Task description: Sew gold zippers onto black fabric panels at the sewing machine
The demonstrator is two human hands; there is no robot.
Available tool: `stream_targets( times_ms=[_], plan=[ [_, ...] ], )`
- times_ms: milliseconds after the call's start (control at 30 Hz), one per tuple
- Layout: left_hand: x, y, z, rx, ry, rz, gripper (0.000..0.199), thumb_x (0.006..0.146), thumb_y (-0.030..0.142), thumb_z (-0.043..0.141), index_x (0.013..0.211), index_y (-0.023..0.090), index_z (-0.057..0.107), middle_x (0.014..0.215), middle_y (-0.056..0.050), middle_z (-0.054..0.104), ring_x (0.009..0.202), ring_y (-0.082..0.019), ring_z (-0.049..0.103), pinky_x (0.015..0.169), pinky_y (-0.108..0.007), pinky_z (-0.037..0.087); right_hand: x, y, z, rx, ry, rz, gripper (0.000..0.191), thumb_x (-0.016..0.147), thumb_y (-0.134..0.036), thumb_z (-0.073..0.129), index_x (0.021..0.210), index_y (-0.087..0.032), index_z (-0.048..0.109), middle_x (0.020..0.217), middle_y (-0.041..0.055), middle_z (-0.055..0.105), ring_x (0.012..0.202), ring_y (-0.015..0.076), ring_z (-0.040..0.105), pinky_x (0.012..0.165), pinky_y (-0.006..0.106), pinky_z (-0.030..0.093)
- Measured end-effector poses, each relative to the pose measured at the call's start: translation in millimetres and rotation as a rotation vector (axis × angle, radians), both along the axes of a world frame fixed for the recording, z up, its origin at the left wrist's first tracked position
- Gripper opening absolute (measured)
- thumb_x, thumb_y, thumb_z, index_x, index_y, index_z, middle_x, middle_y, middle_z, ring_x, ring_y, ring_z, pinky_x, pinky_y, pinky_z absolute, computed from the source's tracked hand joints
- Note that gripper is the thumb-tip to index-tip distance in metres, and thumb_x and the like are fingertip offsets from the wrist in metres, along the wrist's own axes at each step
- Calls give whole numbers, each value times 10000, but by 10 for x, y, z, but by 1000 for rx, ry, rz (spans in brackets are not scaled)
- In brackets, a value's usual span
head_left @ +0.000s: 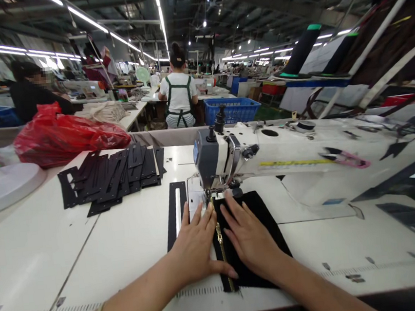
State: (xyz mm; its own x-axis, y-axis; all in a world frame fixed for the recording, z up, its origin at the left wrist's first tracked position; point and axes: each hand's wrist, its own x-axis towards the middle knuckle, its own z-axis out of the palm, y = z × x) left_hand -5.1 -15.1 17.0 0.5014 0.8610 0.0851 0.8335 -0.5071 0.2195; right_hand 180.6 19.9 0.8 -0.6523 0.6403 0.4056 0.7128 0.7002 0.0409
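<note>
Black fabric (263, 218) lies flat under the head of a white sewing machine (295, 147). Along its left side runs a zipper (222, 252) with gold teeth and a gold pull. My left hand (197, 239) rests spread at the zipper's left edge, its thumb reaching across the zipper tape. On the black fabric right of the zipper, my right hand (250, 234) lies flat with fingers stretched toward the needle area. Both hands press from above without gripping. A black panel with a long slot (171, 217) lies just left of my left hand. The needle tip is hidden.
A pile of black slotted pieces (116, 174) covers the table's back left, with a red plastic bag (69, 137) behind it. Pink-handled snips (350, 159) rest on the machine arm. Beyond the table, a person in a green apron (179, 94) sits beside a blue crate (230, 109).
</note>
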Motion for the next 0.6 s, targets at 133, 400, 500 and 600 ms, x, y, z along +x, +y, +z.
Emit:
stream_targets(
  times_ms=[133, 400, 500, 600],
  plan=[
    [22, -16, 13, -12, -100, 20, 891, 644, 706, 568, 1299, 132, 379, 1389, -172, 347, 1305, -359, 234, 1046, -606, 89, -51, -38, -165, -136, -34, -9, 464, 902, -193, 333, 1352, -78, 342, 1419, 115, 307, 1330, 232, 210, 1056, 483, 252],
    [95, -299, 146, -48, -339, -24, 96, 760, 192, 664, 776, 191, 569, 850, 4, 616, 832, -168, 570, 796, -325, 430, -24, -34, -144, -139, -15, -19, 454, 906, -199, 333, 1344, -84, 359, 1426, 105, 284, 1331, 221, 210, 1062, 474, 251],
    [3, -380, 203, -67, -272, -146, 254, 789, 339, 639, 994, 204, 574, 1028, -27, 627, 949, -188, 566, 897, -347, 401, -32, -50, -111, -140, -57, 64, 484, 893, -175, 336, 1371, -102, 309, 1446, 88, 232, 1338, 217, 188, 1066, 479, 233],
    [-121, -322, 201, -39, -111, -82, 610, 826, 449, 557, 1303, 122, 362, 1349, -140, 421, 1247, -256, 372, 1062, -444, 228, -38, -62, -69, -144, -88, 157, 500, 883, -181, 354, 1372, -90, 301, 1445, 97, 230, 1337, 216, 190, 1071, 482, 214]
  ],
)
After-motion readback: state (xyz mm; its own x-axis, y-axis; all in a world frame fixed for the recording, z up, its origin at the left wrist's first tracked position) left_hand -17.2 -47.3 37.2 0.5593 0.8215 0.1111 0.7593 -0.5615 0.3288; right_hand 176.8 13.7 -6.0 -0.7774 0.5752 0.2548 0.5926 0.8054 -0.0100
